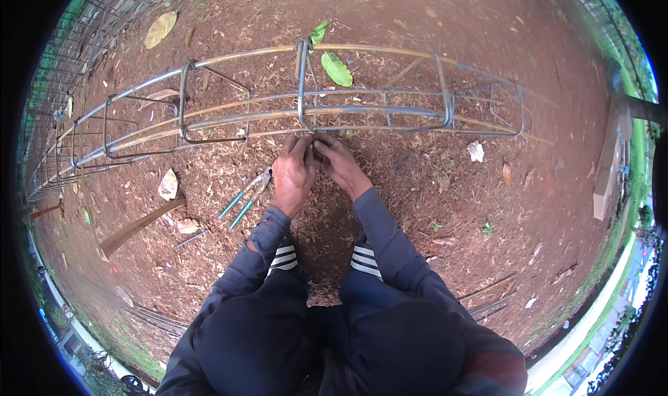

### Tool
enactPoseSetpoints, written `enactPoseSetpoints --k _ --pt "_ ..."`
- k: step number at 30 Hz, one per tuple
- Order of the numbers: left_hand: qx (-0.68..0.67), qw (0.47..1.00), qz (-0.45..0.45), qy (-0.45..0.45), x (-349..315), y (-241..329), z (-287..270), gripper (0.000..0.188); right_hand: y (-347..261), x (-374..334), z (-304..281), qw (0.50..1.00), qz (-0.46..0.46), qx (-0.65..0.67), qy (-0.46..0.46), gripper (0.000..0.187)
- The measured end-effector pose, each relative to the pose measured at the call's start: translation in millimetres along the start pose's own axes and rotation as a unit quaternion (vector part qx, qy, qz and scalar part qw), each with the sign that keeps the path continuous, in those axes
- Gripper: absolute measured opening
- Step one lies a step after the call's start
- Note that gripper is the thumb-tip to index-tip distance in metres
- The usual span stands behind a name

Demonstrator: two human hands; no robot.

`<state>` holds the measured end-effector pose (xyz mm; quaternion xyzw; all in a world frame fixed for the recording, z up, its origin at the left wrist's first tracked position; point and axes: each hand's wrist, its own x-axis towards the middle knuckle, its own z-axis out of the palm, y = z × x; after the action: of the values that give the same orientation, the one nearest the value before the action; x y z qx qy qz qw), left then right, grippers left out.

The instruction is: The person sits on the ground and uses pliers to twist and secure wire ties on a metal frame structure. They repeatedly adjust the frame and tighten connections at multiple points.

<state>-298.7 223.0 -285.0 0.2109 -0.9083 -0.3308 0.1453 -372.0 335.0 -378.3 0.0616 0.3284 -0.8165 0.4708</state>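
Note:
A long cage of steel reinforcing bars [355,109] lies across the ground in front of me, its long rods joined by square stirrups [301,83]. My left hand [292,170] and my right hand [339,163] meet at the near lower rod, just below the middle stirrup. The fingers of both are curled and pressed close together there. Whatever lies between the fingertips is hidden or too small to make out. Left of my left hand, pincers with green handles [245,200] rest on the soil, their jaws toward the cage.
A wooden piece [141,228] and a short thin rod [192,239] lie at the left. More steel mesh [52,111] stands at the far left. Green leaves [337,69] lie by the cage's far rod. Pale timber [607,177] is at the right edge, with thin rods [490,300] at lower right.

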Motion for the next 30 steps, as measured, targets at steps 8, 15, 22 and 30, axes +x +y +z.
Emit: enactPoseSetpoints --k 8,15,22,30 --pt "0.100 0.990 0.094 -0.016 1.7 -19.4 3.1 0.018 -7.9 6.9 1.9 0.964 -0.082 -0.247 0.052 0.029" --pt "0.090 0.988 0.104 -0.070 15.9 -30.3 -16.1 0.015 -18.4 1.8 0.5 0.956 -0.070 -0.282 0.049 0.027" --pt "0.113 0.986 0.117 0.039 6.3 -43.0 9.6 0.032 -28.8 -10.6 3.1 0.989 -0.025 -0.125 0.072 0.038" --pt "-0.016 0.996 -0.014 0.088 -4.5 -30.0 37.1 0.016 -51.7 -41.4 52.1 0.982 -0.015 -0.115 0.147 0.039"
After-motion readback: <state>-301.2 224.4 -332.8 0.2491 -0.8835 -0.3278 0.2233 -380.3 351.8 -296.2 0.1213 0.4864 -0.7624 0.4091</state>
